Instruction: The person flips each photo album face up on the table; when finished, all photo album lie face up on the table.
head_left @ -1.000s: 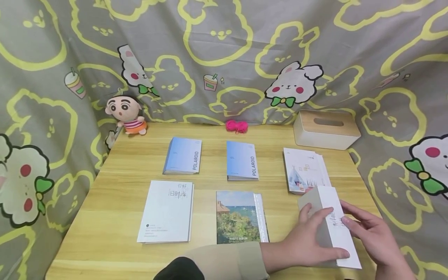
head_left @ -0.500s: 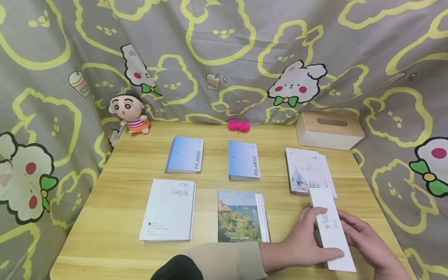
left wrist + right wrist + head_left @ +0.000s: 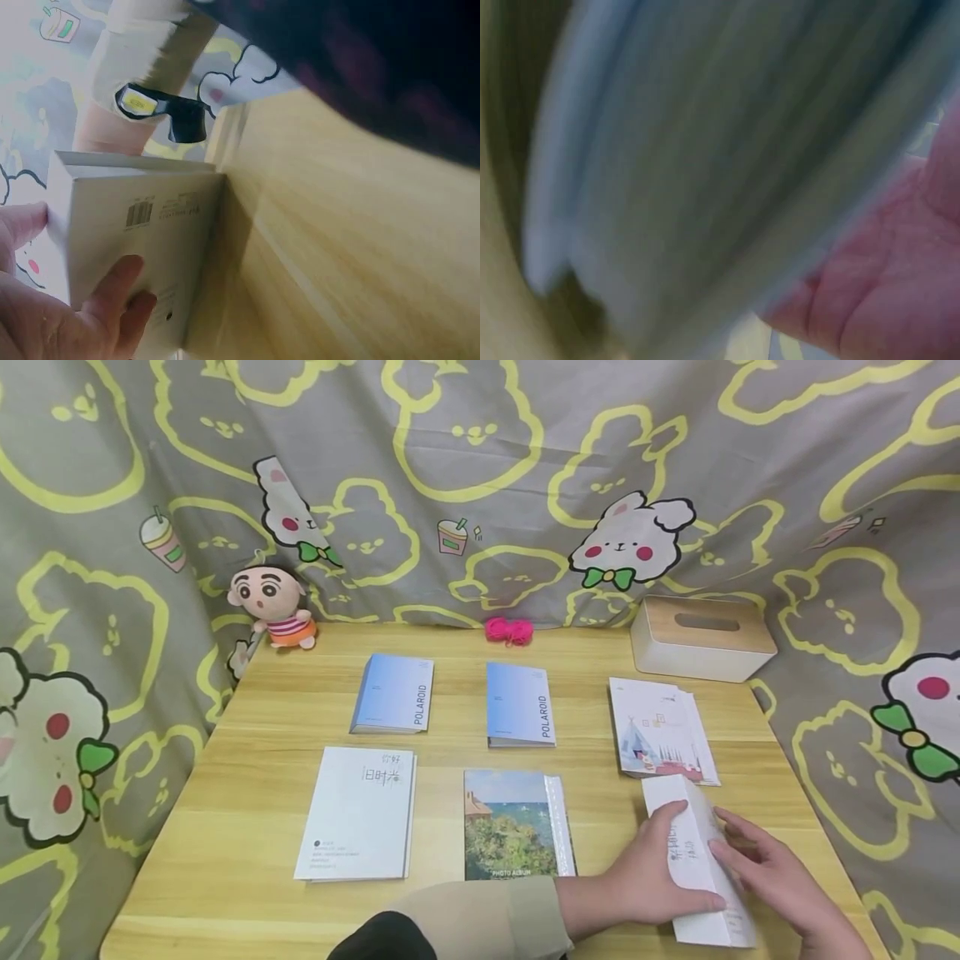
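Observation:
A thick white photo album (image 3: 720, 893) stands on edge at the front right of the wooden table, its lettered spine tipped up and to the left in the head view. My left hand (image 3: 648, 877) grips it across the spine, thumb near the close end. In the left wrist view, that hand's fingers (image 3: 112, 292) lie against a cover with a barcode. My right hand (image 3: 772, 877) is on the other side, its fingertips touching the cover near the spine. The right wrist view shows the palm (image 3: 885, 277) flat beside blurred page edges.
A tent-print album (image 3: 652, 727) lies just beyond the hands. Left of them lie a landscape photo album (image 3: 502, 827), a white album (image 3: 352, 818) and two blue Polaroid albums (image 3: 393, 693). A tissue box (image 3: 697, 647), pink yarn (image 3: 510, 631) and a doll (image 3: 273, 606) stand along the back curtain.
The held album has rolled to the left, so its spine faces more leftward and the right-hand cover shows. Both hands have stayed on it; the other albums have not moved.

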Demonstrator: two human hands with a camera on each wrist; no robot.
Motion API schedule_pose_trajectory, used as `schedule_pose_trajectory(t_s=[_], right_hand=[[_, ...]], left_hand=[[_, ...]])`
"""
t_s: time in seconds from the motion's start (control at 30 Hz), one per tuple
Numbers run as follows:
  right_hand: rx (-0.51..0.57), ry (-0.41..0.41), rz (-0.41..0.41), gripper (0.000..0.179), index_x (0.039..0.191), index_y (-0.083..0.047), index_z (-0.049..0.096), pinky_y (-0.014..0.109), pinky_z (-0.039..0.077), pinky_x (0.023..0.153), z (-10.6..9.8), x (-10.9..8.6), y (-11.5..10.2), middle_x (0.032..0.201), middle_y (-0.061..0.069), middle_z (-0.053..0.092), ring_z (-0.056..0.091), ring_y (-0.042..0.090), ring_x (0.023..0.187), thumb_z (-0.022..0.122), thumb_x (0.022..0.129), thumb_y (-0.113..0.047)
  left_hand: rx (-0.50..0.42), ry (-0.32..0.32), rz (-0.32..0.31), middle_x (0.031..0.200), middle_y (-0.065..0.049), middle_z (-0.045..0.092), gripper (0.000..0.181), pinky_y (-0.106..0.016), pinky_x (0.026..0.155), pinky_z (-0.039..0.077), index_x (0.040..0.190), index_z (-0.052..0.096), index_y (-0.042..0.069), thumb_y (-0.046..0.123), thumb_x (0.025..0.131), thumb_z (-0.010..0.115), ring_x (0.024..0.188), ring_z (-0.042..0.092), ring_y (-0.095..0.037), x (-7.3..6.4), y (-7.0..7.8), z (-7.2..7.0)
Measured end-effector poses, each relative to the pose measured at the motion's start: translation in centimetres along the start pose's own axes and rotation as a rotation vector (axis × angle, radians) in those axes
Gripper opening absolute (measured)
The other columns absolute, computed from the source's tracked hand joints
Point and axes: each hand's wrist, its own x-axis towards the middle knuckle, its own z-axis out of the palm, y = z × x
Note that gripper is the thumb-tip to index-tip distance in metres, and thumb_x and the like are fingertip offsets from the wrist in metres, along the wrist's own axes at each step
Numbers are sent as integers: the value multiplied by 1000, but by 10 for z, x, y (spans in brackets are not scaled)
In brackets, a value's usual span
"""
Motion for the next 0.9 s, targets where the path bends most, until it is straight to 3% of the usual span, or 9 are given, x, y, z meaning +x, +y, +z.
schedule_pose_trajectory(t_s=[0.07,0.17,0.27,0.33,0.43,0.6,0.73,0.9], right_hand=[[-64,18,-3,80,163,9,25,41,57,81,0,2,0,155,47,32,58,53,123,60,109,-40],[-172,42,-1,92,162,10,25,59,54,94,1,5,0,153,48,31,49,60,128,69,103,-47],[-253,79,-33,100,160,11,29,75,41,102,4,6,1,149,51,32,36,68,134,78,95,-47],[-279,101,-74,99,157,12,33,79,36,103,5,7,0,147,51,34,33,70,134,83,92,-44],[-288,104,-114,97,155,13,37,77,39,101,6,7,0,146,51,37,36,69,133,86,90,-40],[-305,66,-105,99,155,13,38,75,43,99,5,6,-1,146,50,39,40,68,133,87,89,-42],[-317,53,-102,101,155,13,38,75,45,98,3,6,0,146,50,39,41,68,132,86,89,-45],[-306,43,-112,101,154,14,39,73,47,97,0,9,1,147,49,41,43,67,132,87,88,-45]], left_hand=[[67,-3,-34,146,-2,47,107,-20,101,45,164,26,19,37,82,92,122,47,-2,1,-1,0],[218,-40,-83,151,-7,44,99,-19,101,46,161,33,15,41,84,89,128,47,-6,1,-1,-1],[346,-98,-76,150,-8,45,91,-19,101,46,156,41,8,46,87,85,133,48,-10,0,-1,-3],[386,-124,-50,144,-6,48,87,-16,100,46,153,45,6,49,88,84,130,48,-8,-2,-1,-4],[388,-143,-34,134,-1,51,89,-13,95,45,153,46,5,50,87,85,118,49,-3,-5,1,-6],[389,-194,-46,124,3,46,93,-7,81,42,156,44,7,52,86,85,100,44,2,-8,3,-5],[400,-205,-43,130,1,46,97,-7,81,43,159,40,7,53,86,85,102,45,1,-7,2,-5],[400,-215,-31,144,-2,48,98,-11,94,45,161,37,6,54,88,83,121,49,-3,-6,1,-10]])
